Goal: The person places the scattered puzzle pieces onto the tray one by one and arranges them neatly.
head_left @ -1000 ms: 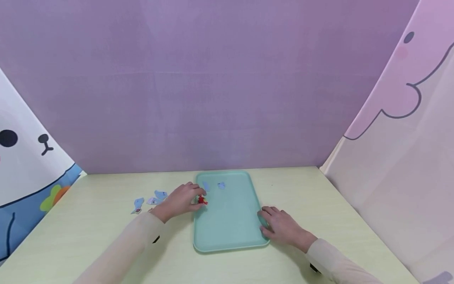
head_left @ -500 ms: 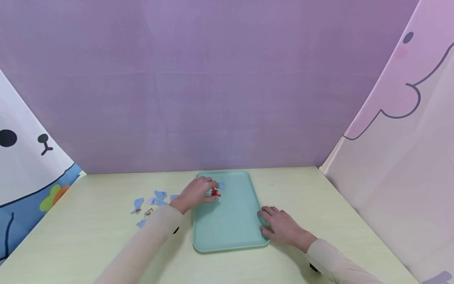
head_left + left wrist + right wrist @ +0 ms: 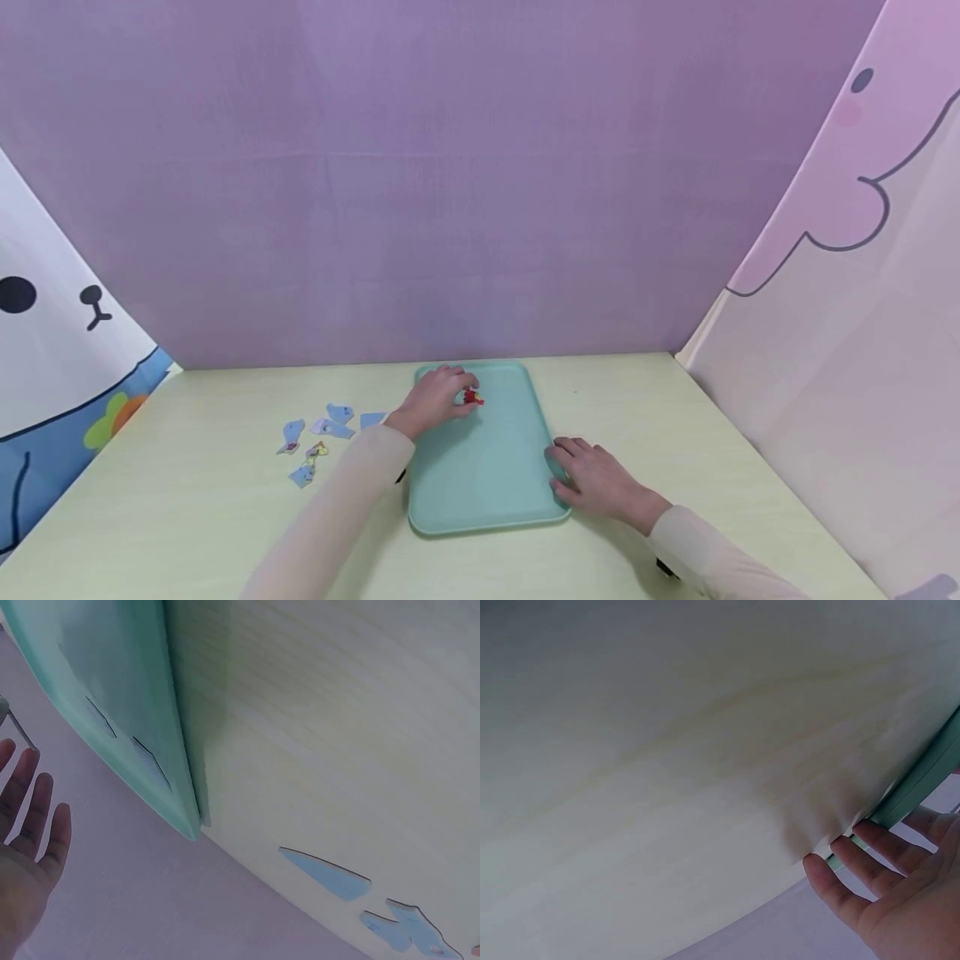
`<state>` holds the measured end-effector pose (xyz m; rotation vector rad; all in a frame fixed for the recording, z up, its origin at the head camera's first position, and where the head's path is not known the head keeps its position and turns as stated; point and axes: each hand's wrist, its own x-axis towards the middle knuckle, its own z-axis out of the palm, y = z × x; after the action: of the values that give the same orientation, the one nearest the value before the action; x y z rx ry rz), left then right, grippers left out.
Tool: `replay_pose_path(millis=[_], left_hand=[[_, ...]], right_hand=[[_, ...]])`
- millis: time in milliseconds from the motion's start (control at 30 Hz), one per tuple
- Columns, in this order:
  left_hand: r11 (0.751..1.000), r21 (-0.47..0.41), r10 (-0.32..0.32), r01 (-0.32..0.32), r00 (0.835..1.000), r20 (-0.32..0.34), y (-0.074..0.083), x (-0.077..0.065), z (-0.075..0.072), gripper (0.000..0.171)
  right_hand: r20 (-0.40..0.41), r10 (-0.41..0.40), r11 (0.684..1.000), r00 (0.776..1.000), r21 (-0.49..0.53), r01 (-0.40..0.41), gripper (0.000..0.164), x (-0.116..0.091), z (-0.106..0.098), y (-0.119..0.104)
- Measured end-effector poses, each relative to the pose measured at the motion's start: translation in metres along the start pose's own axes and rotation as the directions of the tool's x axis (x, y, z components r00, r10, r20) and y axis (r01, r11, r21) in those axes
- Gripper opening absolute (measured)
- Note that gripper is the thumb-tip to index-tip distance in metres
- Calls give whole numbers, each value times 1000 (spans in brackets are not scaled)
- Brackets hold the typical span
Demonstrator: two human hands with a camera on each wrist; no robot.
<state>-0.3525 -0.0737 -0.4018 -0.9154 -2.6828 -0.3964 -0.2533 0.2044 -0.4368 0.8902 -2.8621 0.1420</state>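
Note:
My left hand (image 3: 438, 398) is over the far part of the green tray (image 3: 487, 483), pinching a small red puzzle piece (image 3: 472, 397) between thumb and fingers. The left wrist view shows this hand (image 3: 26, 847) at the left edge, with the held piece (image 3: 21, 729) seen edge-on. Two flat pieces lie in the tray there, one piece (image 3: 101, 718) beside another piece (image 3: 153, 762); in the head view my left hand hides them. My right hand (image 3: 600, 482) rests against the tray's right rim, its fingers (image 3: 881, 881) fairly straight in the right wrist view.
Several loose, mostly blue pieces lie on the table left of the tray, among them a blue piece (image 3: 371, 419), a yellowish piece (image 3: 317, 450) and another blue piece (image 3: 302, 475). A purple backdrop (image 3: 450, 183) rises behind the table (image 3: 187, 500).
My left hand has carried the red puzzle piece right and farther back over the tray, uncovering loose pieces on the table and covering those in the tray. My right hand has stayed put.

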Motion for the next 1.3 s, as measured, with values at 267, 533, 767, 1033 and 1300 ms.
replay_pose_path(millis=[267, 533, 767, 1033, 1300], left_hand=[[999, 19, -37, 37, 999, -21, 5, 13, 5, 27], [999, 17, -40, 41, 997, -61, 12, 24, 11, 27], [998, 22, -56, 58, 995, -83, 16, 31, 17, 28], [995, 17, -96, 98, 990, -107, 15, 35, 27, 27], [991, 21, -127, 131, 985, -120, 18, 37, 30, 29]], right_hand=[[4, -3, 1000, 1000, -5, 3, 43, -1, 0, 1], [2, 1, 1000, 1000, -4, -1, 43, -1, 0, 1], [-1, 12, 1000, 1000, -5, -12, 43, -1, -1, 1], [-2, 2, 1000, 1000, -2, -2, 43, -1, -1, 1], [-6, -10, 1000, 1000, -11, 10, 43, 0, 2, 3]])
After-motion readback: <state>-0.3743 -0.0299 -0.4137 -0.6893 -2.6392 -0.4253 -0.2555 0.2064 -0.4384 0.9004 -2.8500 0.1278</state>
